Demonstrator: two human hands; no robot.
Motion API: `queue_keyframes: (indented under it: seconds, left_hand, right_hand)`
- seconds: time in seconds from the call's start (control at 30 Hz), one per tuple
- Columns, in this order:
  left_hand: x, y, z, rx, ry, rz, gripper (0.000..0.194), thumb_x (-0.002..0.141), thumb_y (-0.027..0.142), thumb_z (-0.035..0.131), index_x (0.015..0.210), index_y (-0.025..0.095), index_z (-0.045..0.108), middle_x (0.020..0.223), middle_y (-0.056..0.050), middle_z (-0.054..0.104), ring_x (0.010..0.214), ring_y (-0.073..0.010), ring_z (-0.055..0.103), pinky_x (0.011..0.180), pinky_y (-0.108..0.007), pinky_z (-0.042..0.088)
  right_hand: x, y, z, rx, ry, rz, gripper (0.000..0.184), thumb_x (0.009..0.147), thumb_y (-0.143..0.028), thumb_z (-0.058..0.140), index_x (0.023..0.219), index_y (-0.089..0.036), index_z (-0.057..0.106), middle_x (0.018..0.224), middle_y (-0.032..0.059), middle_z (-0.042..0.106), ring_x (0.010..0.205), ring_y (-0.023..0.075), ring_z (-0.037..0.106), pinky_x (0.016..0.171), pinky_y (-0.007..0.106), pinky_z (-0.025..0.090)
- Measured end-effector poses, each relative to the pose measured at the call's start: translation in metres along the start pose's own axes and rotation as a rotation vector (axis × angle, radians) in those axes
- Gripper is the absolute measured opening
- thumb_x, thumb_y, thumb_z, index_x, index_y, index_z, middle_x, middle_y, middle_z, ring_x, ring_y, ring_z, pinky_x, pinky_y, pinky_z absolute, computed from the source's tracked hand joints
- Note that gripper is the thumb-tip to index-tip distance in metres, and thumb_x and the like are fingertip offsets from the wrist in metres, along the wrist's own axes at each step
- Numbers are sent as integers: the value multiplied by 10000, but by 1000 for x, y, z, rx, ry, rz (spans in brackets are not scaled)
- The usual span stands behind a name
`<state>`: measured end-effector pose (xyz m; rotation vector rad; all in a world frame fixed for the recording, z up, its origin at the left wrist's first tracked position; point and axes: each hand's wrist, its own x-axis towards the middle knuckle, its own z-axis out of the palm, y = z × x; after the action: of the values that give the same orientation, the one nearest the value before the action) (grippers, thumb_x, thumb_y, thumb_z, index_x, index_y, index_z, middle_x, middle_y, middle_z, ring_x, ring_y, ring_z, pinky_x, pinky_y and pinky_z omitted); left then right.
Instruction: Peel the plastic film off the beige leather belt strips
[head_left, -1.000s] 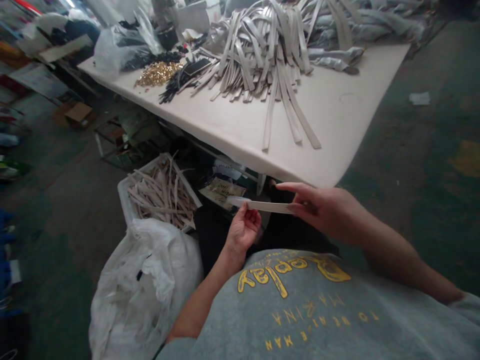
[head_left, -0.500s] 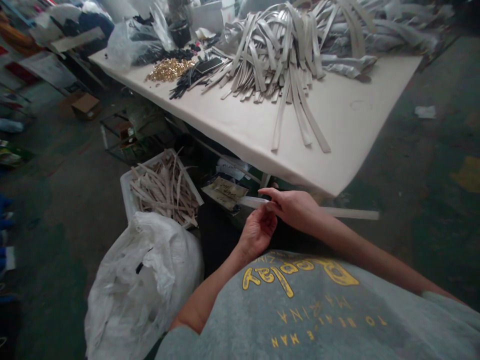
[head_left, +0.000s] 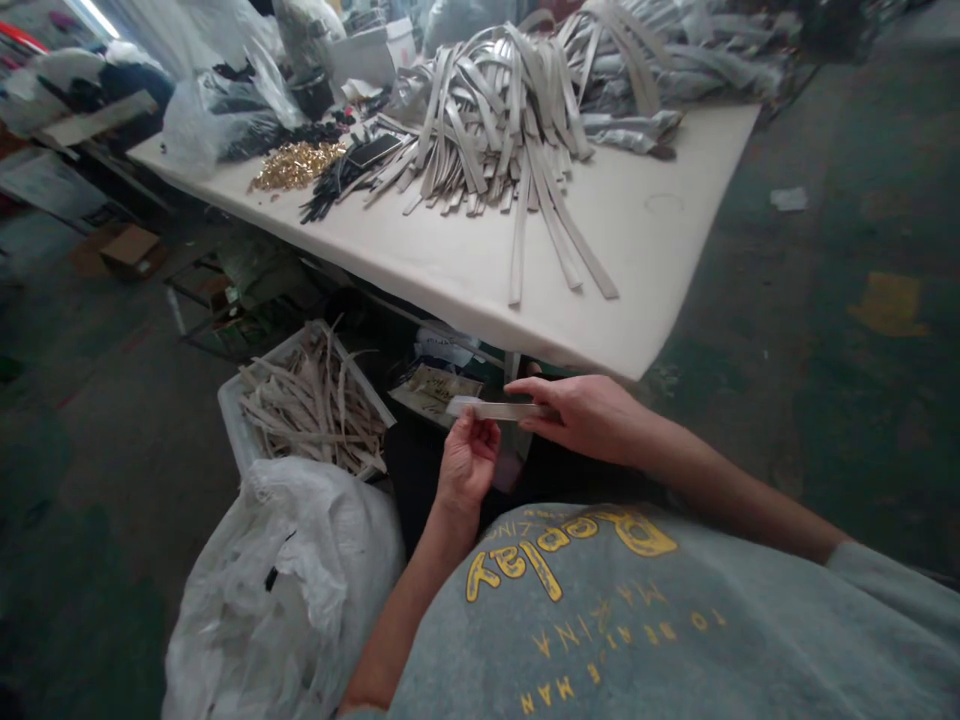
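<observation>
A flat, pale grey strap stretches level between my hands, just off the table's near edge. Its left tip looks whiter and may have a clear sleeve over it. My left hand pinches the strap close to that tip, thumb and fingers closed. Farther right, my right hand closes its thumb and fingers around the strap, with the index finger extended above it. The rest of the strap is hidden behind my right hand and forearm. A large heap of similar grey straps lies on the table, several ends hanging toward me.
On the white table are gold metal pieces, black strips and clear plastic bags. Below left stand a white bin of pale strips and a big white plastic sack. A labelled packet lies beneath the table edge.
My hands have moved apart along the strap, the left hand shifting left. A strap end that stuck out beyond my right forearm no longer shows. The whole view has shifted slightly.
</observation>
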<state>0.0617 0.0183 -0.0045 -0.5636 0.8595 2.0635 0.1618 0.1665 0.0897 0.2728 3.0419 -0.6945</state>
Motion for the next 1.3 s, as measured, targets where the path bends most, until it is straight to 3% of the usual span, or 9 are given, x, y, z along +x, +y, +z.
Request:
queue_keyframes:
  seconds: [0.17, 0.37, 0.5, 0.6, 0.73, 0.87, 1.07, 1.17, 1.3]
  left_hand:
    - [7, 15, -7, -20, 48, 23, 152, 914, 158, 617, 771, 170, 668, 704, 23, 700, 659, -80, 655, 680, -208, 530]
    - [-3, -14, 4, 75, -22, -108, 160, 926, 165, 596, 789, 143, 675, 704, -5, 697, 669, -92, 667, 690, -212, 533]
    - [-8, -14, 3, 121, -58, -95, 96, 886, 185, 655, 799, 148, 676, 742, -4, 703, 690, -99, 666, 680, -199, 524]
    - [-9, -5, 1, 126, -81, -69, 68, 874, 196, 672, 817, 160, 681, 777, 3, 716, 701, -98, 667, 678, -195, 522]
    - [-11, -3, 4, 148, -121, -81, 40, 871, 185, 668, 850, 168, 698, 822, -4, 733, 739, -104, 679, 718, -202, 534]
    - [-14, -10, 5, 170, -161, -84, 86, 880, 152, 625, 834, 150, 697, 797, -9, 726, 719, -102, 672, 690, -199, 534]
    - [-10, -9, 2, 94, -256, -134, 221, 940, 241, 499, 987, 127, 683, 1015, -95, 723, 922, -169, 687, 853, -294, 549]
    - [8, 9, 2, 39, -122, -126, 346, 989, 345, 405, 1012, 100, 648, 1049, -148, 706, 982, -210, 686, 867, -338, 557]
    - [43, 61, 6, -24, 30, 103, 350, 1010, 379, 388, 1014, 109, 610, 951, -118, 707, 863, -177, 695, 747, -287, 568]
  right_hand:
    - [-33, 17, -26, 153, 71, 20, 352, 888, -241, 527, 1222, -251, 637, 721, -8, 704, 552, 130, 579, 549, 263, 366]
    - [-9, 8, 4, 172, 92, 51, 291, 871, -179, 564, 1138, -214, 674, 742, 2, 708, 618, 140, 616, 596, 254, 405]
    - [-1, 9, 20, 403, 109, -251, 340, 876, -234, 632, 1212, -185, 623, 1070, 74, 721, 943, 183, 681, 810, 287, 514]
    - [-6, 15, 24, 490, 172, -508, 280, 921, -251, 602, 1189, -175, 626, 1085, 86, 702, 957, 161, 679, 828, 281, 543]
    - [-5, 21, 32, 296, 347, -567, 240, 989, -198, 479, 1124, -194, 677, 1012, 79, 708, 861, 146, 675, 710, 261, 547]
    - [8, 27, 46, 193, 420, -566, 231, 990, -233, 489, 1084, -227, 700, 1233, 107, 668, 1056, 204, 642, 843, 357, 552]
    - [2, 28, 45, 453, 305, -526, 289, 1020, -325, 440, 1016, -173, 686, 918, 75, 746, 855, 160, 687, 781, 279, 535]
    - [-18, 28, 27, 618, 20, -431, 349, 1021, -376, 427, 965, -148, 685, 805, 58, 722, 698, 134, 653, 679, 238, 493]
    - [-45, 38, 10, 652, -356, -245, 416, 1001, -441, 426, 921, -135, 696, 755, 46, 679, 663, 138, 608, 628, 234, 450]
